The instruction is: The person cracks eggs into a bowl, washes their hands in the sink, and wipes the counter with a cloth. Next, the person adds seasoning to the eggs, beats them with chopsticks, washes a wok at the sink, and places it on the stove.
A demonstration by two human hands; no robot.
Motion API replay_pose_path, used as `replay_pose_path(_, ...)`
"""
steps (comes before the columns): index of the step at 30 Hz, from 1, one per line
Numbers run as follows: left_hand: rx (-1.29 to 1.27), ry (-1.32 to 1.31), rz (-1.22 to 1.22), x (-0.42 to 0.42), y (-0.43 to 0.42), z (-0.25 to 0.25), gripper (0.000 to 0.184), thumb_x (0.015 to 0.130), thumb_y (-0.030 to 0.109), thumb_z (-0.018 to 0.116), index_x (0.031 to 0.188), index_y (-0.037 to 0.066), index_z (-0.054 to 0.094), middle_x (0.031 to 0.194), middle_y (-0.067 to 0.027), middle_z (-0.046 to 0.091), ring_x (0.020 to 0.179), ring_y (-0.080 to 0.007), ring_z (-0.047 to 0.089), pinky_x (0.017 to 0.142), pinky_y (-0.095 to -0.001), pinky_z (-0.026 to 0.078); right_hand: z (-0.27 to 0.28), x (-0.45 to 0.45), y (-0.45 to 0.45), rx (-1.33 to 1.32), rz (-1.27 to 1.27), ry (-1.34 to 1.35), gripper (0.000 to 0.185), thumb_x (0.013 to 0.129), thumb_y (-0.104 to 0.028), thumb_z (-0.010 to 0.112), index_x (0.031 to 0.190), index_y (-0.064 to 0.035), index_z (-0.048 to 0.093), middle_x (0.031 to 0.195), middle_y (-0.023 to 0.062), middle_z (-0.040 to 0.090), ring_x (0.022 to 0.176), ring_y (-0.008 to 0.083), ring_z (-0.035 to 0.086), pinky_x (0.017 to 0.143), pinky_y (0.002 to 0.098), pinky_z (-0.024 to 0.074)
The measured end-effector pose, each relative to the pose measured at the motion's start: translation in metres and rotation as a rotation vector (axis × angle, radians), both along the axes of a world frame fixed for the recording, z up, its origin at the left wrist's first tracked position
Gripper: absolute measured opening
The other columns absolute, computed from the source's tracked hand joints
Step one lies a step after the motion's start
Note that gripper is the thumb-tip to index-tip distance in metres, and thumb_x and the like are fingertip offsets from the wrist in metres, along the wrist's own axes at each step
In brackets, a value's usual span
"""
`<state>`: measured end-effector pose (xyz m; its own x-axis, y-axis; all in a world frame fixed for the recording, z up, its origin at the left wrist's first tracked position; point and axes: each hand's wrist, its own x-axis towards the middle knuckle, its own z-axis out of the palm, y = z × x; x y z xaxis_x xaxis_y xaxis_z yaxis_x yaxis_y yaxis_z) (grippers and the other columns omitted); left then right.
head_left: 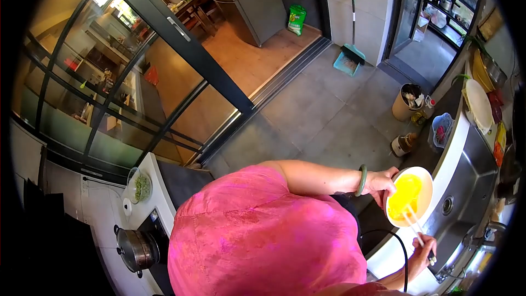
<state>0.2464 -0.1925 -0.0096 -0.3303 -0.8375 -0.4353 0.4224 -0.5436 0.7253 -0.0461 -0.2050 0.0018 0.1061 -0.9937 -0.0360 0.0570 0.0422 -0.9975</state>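
Note:
My left hand [380,187], with a green bangle [361,180] on the wrist, is closed on the rim of a pale bowl [426,182]. The bowl tilts over the counter edge beside the sink. Bright yellow beaten egg [406,191] lies inside it. In my right hand [421,255] is a pair of white chopsticks [415,227], their tips dipped in the egg. My right fingers are wrapped round the dark ends of the chopsticks.
The steel sink [466,186] lies beyond the bowl. A blue basket [441,129] sits on the counter's far end, above a brown bottle [403,144] and a bin [406,108] on the floor. Behind me are a lidded pot [137,249] and a glass bowl of greens [140,187].

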Motion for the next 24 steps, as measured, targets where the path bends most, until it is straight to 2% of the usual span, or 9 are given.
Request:
replay_pose_path(2, -0.012, 0.004, -0.011, 0.001, -0.002, -0.003, 0.07, 0.066, 0.003, 0.055, 0.126, 0.011, 0.021, 0.107, -0.0167, 0.053, 0.085, -0.0289, 0.064, 0.067, -0.0409, 0.055, -0.003, 0.007, 0.0, -0.006, 0.101, -0.185, 0.034, 0.091, -0.034, 0.05, 0.084, -0.0005, 0.053, 0.076, 0.0072, 0.055, 0.066, 0.0107, 0.052, 0.061, 0.0176, 0.0431)
replay_pose_path(3, -0.02, 0.014, -0.02, 0.002, -0.002, -0.004, 0.071, 0.066, 0.004, 0.055, 0.127, 0.011, 0.02, 0.108, -0.0167, 0.053, 0.084, -0.0288, 0.064, 0.067, -0.0408, 0.055, 0.006, 0.021, 0.002, -0.045, -0.158, -0.09, 0.035, 0.091, -0.034, 0.049, 0.081, -0.0011, 0.054, 0.076, 0.0075, 0.055, 0.066, 0.0102, 0.052, 0.061, 0.018, 0.0435)
replay_pose_path(8, -0.012, 0.006, 0.016, 0.006, -0.004, -0.002, 0.07, 0.066, 0.004, 0.055, 0.126, 0.01, 0.02, 0.108, -0.0165, 0.053, 0.083, -0.0294, 0.064, 0.068, -0.0414, 0.055, 0.0, 0.021, -0.004, 0.027, 0.05, -0.079, 0.035, 0.091, -0.034, 0.049, 0.082, -0.0011, 0.054, 0.079, 0.0078, 0.056, 0.068, 0.011, 0.054, 0.061, 0.0186, 0.0438)
replay_pose_path(11, 0.004, 0.001, 0.021, 0.01, -0.004, -0.001, 0.069, 0.065, 0.004, 0.055, 0.125, 0.011, 0.021, 0.108, -0.0163, 0.053, 0.083, -0.0299, 0.064, 0.069, -0.0417, 0.055, 0.002, 0.02, -0.015, 0.0, -0.229, -0.013, 0.036, 0.091, -0.036, 0.05, 0.083, -0.0013, 0.054, 0.08, 0.0077, 0.056, 0.066, 0.0115, 0.052, 0.06, 0.02, 0.0425)
replay_pose_path(13, 0.015, 0.005, 0.027, 0.012, -0.005, -0.001, 0.07, 0.065, 0.004, 0.055, 0.125, 0.011, 0.02, 0.108, -0.0161, 0.053, 0.083, -0.0301, 0.064, 0.069, -0.0419, 0.055, -0.004, 0.013, -0.014, 0.026, 0.066, -0.002, 0.039, 0.089, -0.039, 0.051, 0.083, -0.001, 0.054, 0.081, 0.0072, 0.056, 0.065, 0.0112, 0.052, 0.06, 0.0197, 0.0418)
replay_pose_path(15, -0.017, 0.056, 0.026, 0.015, -0.006, -0.007, 0.071, 0.064, 0.003, 0.055, 0.125, 0.011, 0.02, 0.108, -0.0163, 0.053, 0.084, -0.0302, 0.064, 0.071, -0.0433, 0.055, -0.01, 0.022, -0.012, 0.001, 0.064, -0.14, 0.039, 0.09, -0.039, 0.051, 0.083, -0.0007, 0.054, 0.08, 0.0073, 0.055, 0.065, 0.0107, 0.051, 0.06, 0.0198, 0.0422)
replay_pose_path(17, -0.005, 0.054, 0.025, 0.015, -0.006, -0.004, 0.071, 0.064, 0.003, 0.055, 0.125, 0.012, 0.02, 0.108, -0.0164, 0.053, 0.084, -0.0303, 0.063, 0.07, -0.0434, 0.055, 0.009, 0.035, -0.013, -0.026, -0.255, -0.046, 0.038, 0.091, -0.037, 0.05, 0.082, -0.0001, 0.053, 0.08, 0.0078, 0.054, 0.067, 0.0115, 0.052, 0.061, 0.0205, 0.0429)
replay_pose_path(21, -0.018, 0.055, 0.092, 0.013, -0.007, -0.007, 0.069, 0.065, 0.002, 0.055, 0.124, 0.012, 0.022, 0.106, -0.0157, 0.053, 0.082, -0.0296, 0.064, 0.067, -0.0426, 0.056, -0.009, 0.022, -0.011, 0.049, 0.124, -0.094, 0.038, 0.09, -0.04, 0.05, 0.083, -0.0021, 0.052, 0.078, 0.0051, 0.051, 0.07, 0.0124, 0.051, 0.066, 0.0227, 0.0438)
replay_pose_path(24, -0.054, 0.05, 0.062, 0.011, -0.003, 0.007, 0.053, 0.069, -0.002, 0.055, 0.118, 0.008, 0.038, 0.102, -0.013, 0.058, 0.08, -0.0258, 0.065, 0.06, -0.0381, 0.057, -0.017, 0.003, -0.016, 0.039, -0.201, -0.089, 0.023, 0.09, -0.026, 0.053, 0.086, -0.0032, 0.054, 0.083, 0.0075, 0.06, 0.077, 0.0158, 0.06, 0.068, 0.0278, 0.0507)
